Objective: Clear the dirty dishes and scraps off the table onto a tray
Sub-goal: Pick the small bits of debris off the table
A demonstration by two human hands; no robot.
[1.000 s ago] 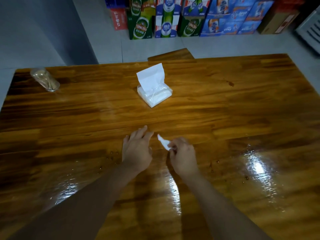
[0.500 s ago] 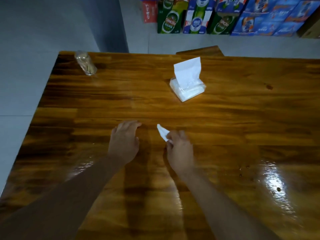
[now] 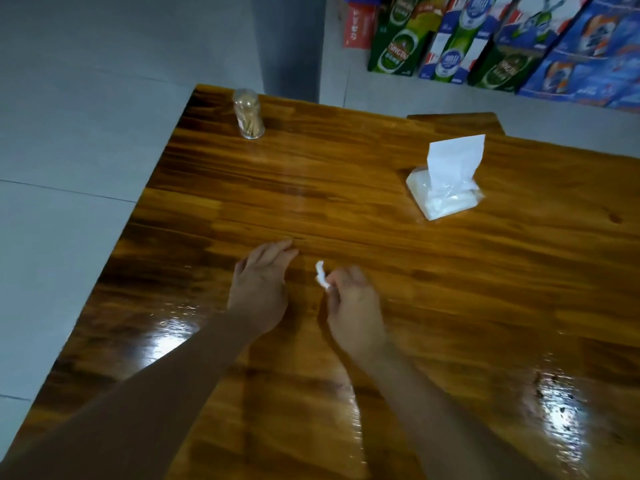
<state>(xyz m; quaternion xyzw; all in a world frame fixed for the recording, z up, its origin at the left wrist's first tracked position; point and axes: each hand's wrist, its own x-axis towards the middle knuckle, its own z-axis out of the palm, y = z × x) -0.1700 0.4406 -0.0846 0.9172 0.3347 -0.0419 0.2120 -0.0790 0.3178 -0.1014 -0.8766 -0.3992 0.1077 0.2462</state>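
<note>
A small white scrap of tissue (image 3: 321, 274) sticks up from my right hand (image 3: 353, 311), which pinches it just above the glossy wooden table (image 3: 346, 209). My left hand (image 3: 260, 287) lies beside it to the left, fingers straight and close together, low over the tabletop and holding nothing. A few small dark crumbs (image 3: 554, 393) lie on the wet, shiny patch at the lower right. No tray or dishes are in view.
A pack of white tissues (image 3: 445, 190) with one sheet sticking up sits at the back right. A clear toothpick jar (image 3: 248, 114) stands near the far left corner. Beer cartons (image 3: 485, 39) line the floor behind; a wooden stool top (image 3: 453, 121) shows past the far edge.
The view has swung left, so the table's left edge and the floor show more. Both hands stay close together; the right one still pinches the scrap.
</note>
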